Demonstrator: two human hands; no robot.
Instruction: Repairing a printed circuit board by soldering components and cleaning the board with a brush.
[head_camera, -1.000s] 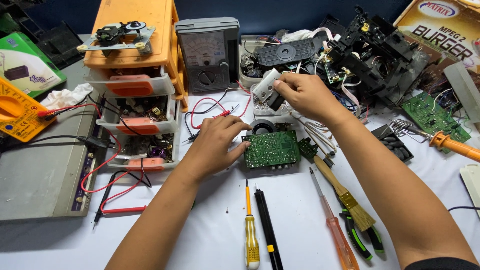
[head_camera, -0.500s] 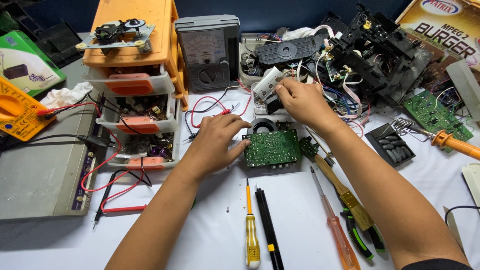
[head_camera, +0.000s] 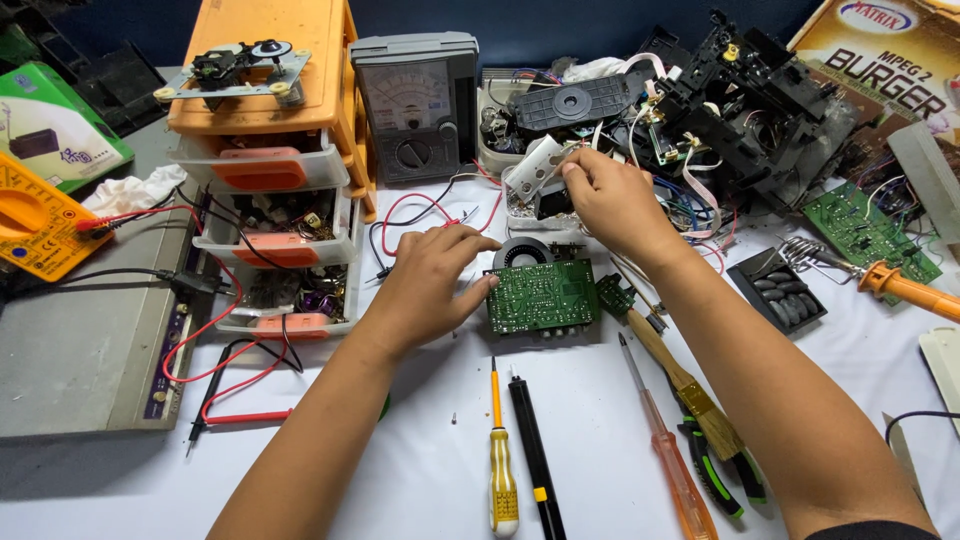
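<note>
A green circuit board (head_camera: 543, 296) lies flat on the white table (head_camera: 420, 470). My left hand (head_camera: 432, 278) rests on the board's left edge, fingers spread over it. My right hand (head_camera: 612, 197) is raised behind the board, its fingertips pinching a small white plastic part (head_camera: 533, 167) over a pile of scrap parts. A round black speaker-like piece (head_camera: 523, 252) sits just behind the board.
An orange drawer unit (head_camera: 270, 160), a grey analogue meter (head_camera: 415, 105) and a yellow multimeter (head_camera: 35, 222) with red leads stand at left. Screwdrivers (head_camera: 501, 455), a brush (head_camera: 680, 375), pliers (head_camera: 720, 470) lie in front. A soldering iron (head_camera: 895, 287) and black chassis (head_camera: 750, 100) are at right.
My right hand has shifted slightly left and down with the white part, toward the parts pile. My left hand has stayed on the green board.
</note>
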